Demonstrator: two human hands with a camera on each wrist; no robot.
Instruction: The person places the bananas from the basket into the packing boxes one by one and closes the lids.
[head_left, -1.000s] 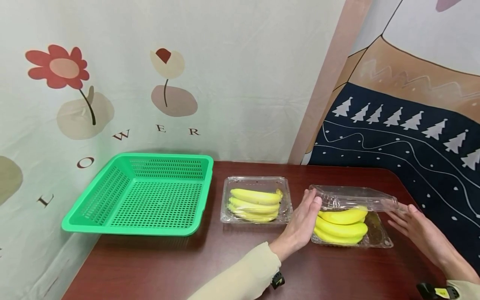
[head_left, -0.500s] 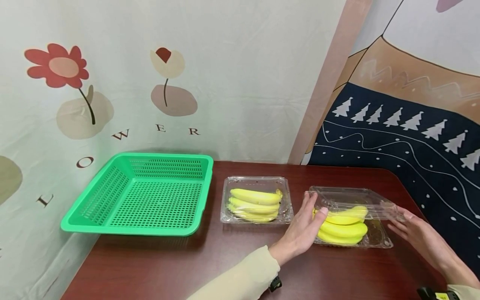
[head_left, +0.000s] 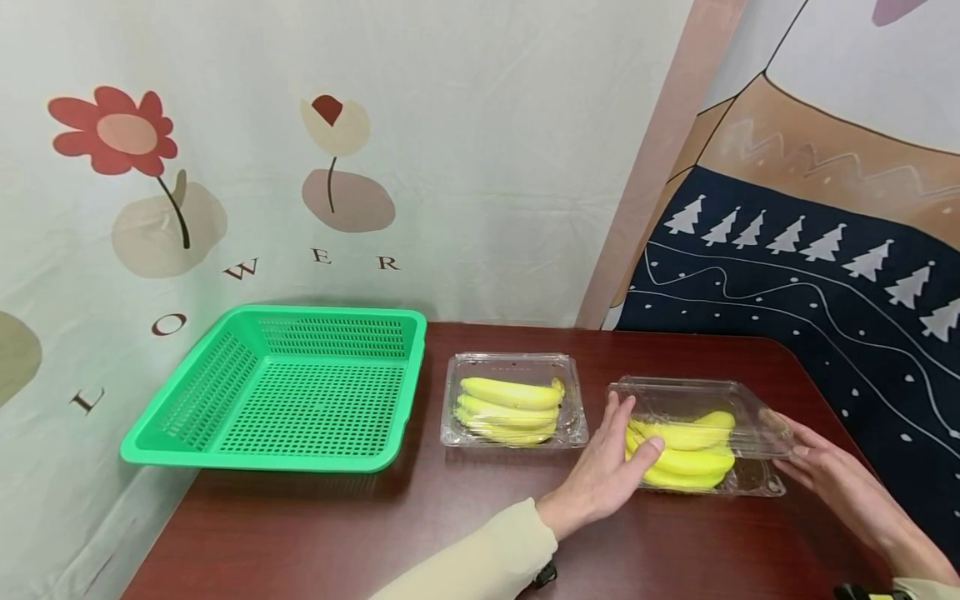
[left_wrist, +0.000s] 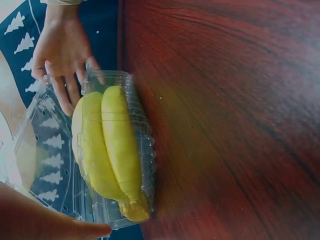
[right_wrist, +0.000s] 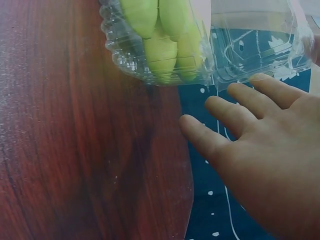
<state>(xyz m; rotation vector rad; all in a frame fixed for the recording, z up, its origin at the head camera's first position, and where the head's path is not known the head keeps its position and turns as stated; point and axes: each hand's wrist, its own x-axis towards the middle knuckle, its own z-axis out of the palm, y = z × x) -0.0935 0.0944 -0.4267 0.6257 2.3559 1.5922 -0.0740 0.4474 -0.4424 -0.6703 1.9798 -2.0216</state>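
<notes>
A clear plastic clamshell box (head_left: 753, 479) stands on the right of the table, its hinged lid (head_left: 675, 396) tilted partway down over a bunch of bananas (head_left: 686, 458). At the box's left side is my left hand (head_left: 603, 467), its fingers along the lid's edge and the thumb spread toward the front. My right hand (head_left: 843, 479) touches the lid's right side with its fingertips. In the right wrist view, straight fingers (right_wrist: 225, 112) reach toward the clear plastic. The left wrist view shows the bananas (left_wrist: 117, 145) through the box wall, with part of my left hand (left_wrist: 45, 220) below.
A second clear box (head_left: 457, 429), lid down, holds bananas (head_left: 510, 408) just left of my left hand. Farther left stands a green plastic basket (head_left: 262, 460) with perforated sides. Printed cloth (head_left: 480, 167) hangs behind the dark red-brown table (head_left: 375, 533).
The lid has swung lower toward the front over the bananas, with both hands following it forward and down. The left thumb has moved in front of the box. Basket and second box have stayed put.
</notes>
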